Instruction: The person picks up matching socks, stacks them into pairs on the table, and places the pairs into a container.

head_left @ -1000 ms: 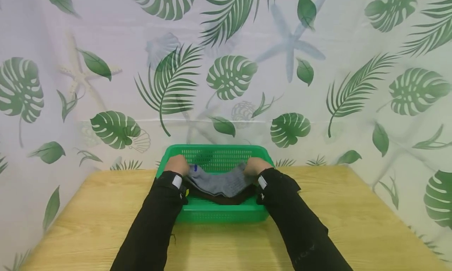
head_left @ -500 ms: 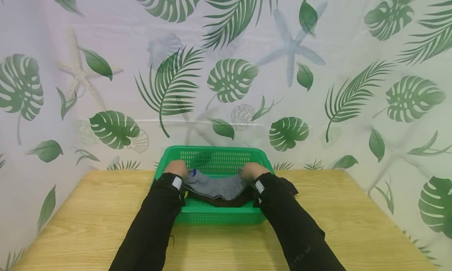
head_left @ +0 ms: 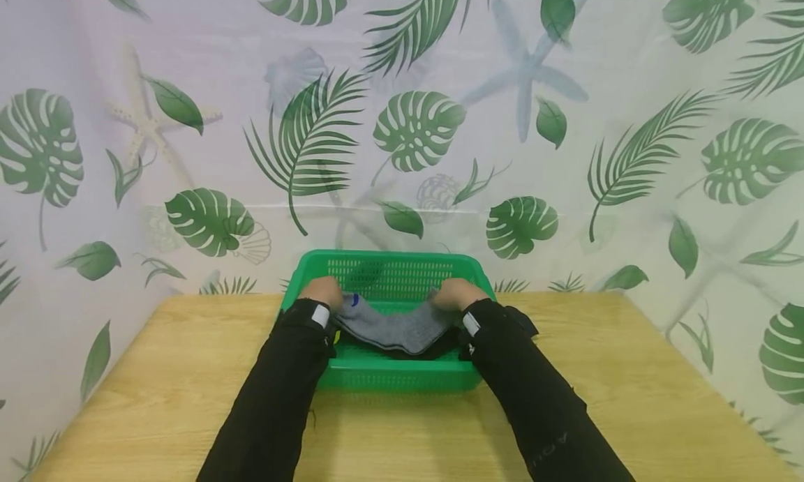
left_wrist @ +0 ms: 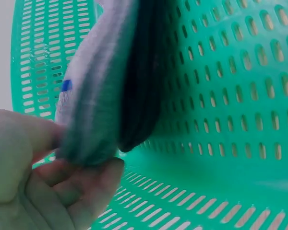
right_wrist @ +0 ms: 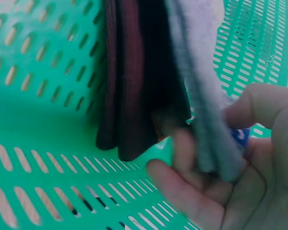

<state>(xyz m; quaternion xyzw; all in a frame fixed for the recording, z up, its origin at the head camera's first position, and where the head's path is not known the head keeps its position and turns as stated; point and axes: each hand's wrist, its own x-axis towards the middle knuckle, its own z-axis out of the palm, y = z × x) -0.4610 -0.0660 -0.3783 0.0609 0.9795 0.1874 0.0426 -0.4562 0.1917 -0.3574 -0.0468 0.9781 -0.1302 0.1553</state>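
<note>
A pair of grey socks (head_left: 398, 330) sags between my two hands inside a green plastic basket (head_left: 402, 379). My left hand (head_left: 323, 291) pinches one end between thumb and fingers, near a small blue mark. The other end is pinched by my right hand (head_left: 456, 294); in the right wrist view a blue patch shows beside the thumb. Dark socks (right_wrist: 129, 81) with a brownish-red tint stand against the near basket wall, alongside the grey pair. In the left wrist view the dark socks (left_wrist: 141, 81) sit just beyond the fingertips. The sleeves hide both front corners of the basket.
The basket stands on a wood-grain table (head_left: 207, 370), its slotted walls rising around both hands. Behind the table hangs a white backdrop (head_left: 402, 56) printed with green leaves, continuing along both sides.
Both hands keep their grip on the grey socks. The sagging middle now covers more of the dark socks beneath it. The head view has shifted slightly.
</note>
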